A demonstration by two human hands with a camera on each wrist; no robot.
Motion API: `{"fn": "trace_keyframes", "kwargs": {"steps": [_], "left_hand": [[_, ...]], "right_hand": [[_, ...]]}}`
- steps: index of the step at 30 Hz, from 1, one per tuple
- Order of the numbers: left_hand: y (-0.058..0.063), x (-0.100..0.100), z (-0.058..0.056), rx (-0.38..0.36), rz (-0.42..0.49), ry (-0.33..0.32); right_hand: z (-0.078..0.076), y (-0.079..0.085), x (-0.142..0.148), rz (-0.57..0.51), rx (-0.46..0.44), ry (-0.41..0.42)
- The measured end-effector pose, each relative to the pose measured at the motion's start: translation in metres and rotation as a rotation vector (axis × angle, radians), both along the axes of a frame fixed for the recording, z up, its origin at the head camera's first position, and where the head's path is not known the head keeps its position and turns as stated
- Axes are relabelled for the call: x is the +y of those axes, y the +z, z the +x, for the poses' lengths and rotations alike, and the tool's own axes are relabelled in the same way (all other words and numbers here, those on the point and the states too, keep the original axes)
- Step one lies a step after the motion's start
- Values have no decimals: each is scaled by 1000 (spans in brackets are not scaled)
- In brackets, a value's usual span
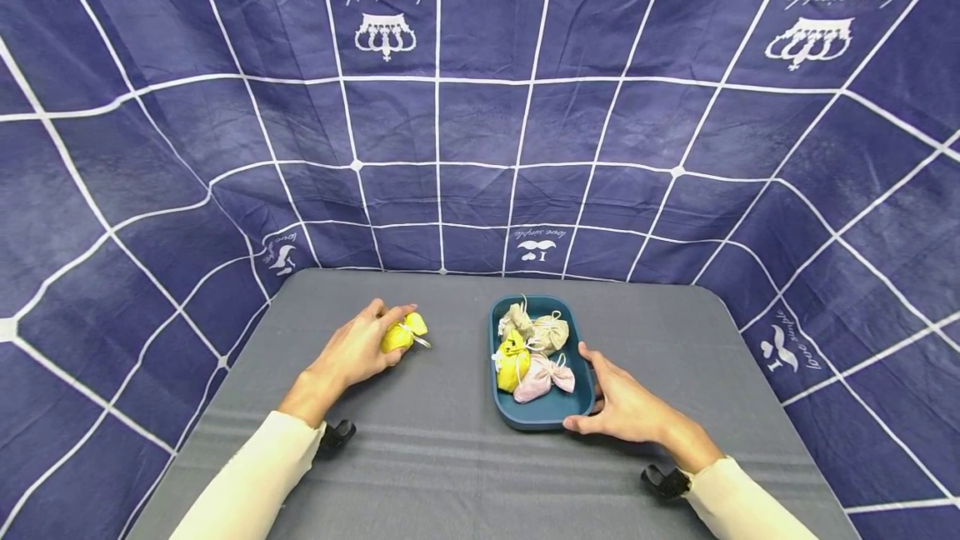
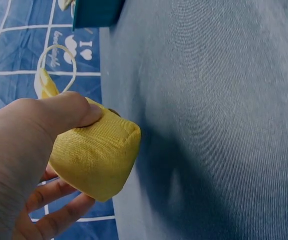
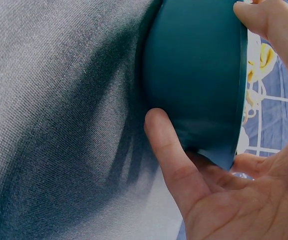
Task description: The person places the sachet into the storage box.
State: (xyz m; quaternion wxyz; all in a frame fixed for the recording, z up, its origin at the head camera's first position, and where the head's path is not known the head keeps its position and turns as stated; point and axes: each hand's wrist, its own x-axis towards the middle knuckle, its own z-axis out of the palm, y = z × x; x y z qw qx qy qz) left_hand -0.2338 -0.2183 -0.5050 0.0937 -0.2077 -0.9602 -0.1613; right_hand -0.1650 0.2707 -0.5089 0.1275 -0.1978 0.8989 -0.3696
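My left hand (image 1: 352, 350) holds a small yellow drawstring pouch (image 1: 396, 340) on the left part of the table. In the left wrist view the thumb presses the side of this pouch (image 2: 101, 157), with fingers behind it and a white cord loop by the thumb. My right hand (image 1: 630, 408) grips the right side of a dark teal box (image 1: 558, 408), the thumb at its near corner and fingers along the wall (image 3: 198, 75). Inside the box lie another yellow pouch (image 1: 510, 372), a pale pink pouch (image 1: 534, 383) and two beige pouches (image 1: 516, 322).
A grey cloth (image 1: 450, 457) covers the table. Navy fabric (image 1: 480, 123) with white grid lines hangs behind it and along both sides. Black bands (image 1: 667, 482) sit at both wrists, by the pale sleeves.
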Motion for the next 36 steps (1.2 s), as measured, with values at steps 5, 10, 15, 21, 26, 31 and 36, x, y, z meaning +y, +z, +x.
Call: {"fn": "trace_keyframes", "kwargs": {"steps": [5,10,15,21,26,31,36], "left_hand": [[5,8,7,12,11,-4],[4,19,16,50,40,-14],[4,33,28,83,67,-43],[13,53,35,102,88,-74],[23,66,40,150,119,-110],[32,80,44,176,187,-158],[39,96,47,175,222,-196]], "right_hand": [[1,-1,-2,-10,-2,-3],[4,-2,-1,-9,19,-9],[6,-4,1,-8,38,-7],[2,-5,1,-21,40,-8],[1,-3,-1,-30,9,-8],[0,-4,-1,-35,4,-8],[1,-6,1,-26,8,-20]]}}
